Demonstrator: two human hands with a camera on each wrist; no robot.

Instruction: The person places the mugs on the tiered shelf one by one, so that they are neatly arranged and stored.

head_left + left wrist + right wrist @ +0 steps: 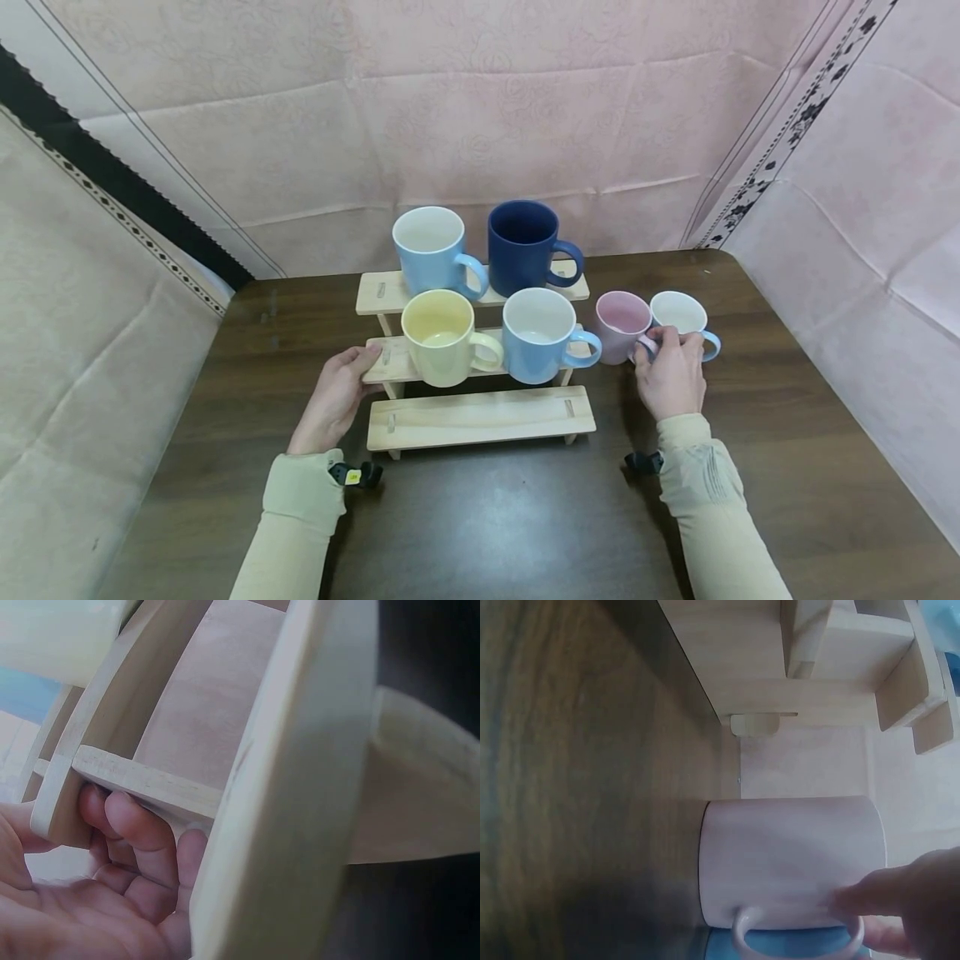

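Note:
My left hand grips the left end of the middle step of a three-step wooden stand. In the left wrist view its fingers curl beneath the wood. To the right of the stand, my right hand pinches a pink mug at its handle. The right wrist view has the thumb at the upper end of the handle, against the pink mug; the other fingers are partly hidden. Right beside it stands a light blue mug with a white inside, partly behind that hand.
On the stand's top step are a light blue mug and a navy mug. A yellow mug and another light blue mug occupy the middle step. Pale cloth hangs behind the brown table.

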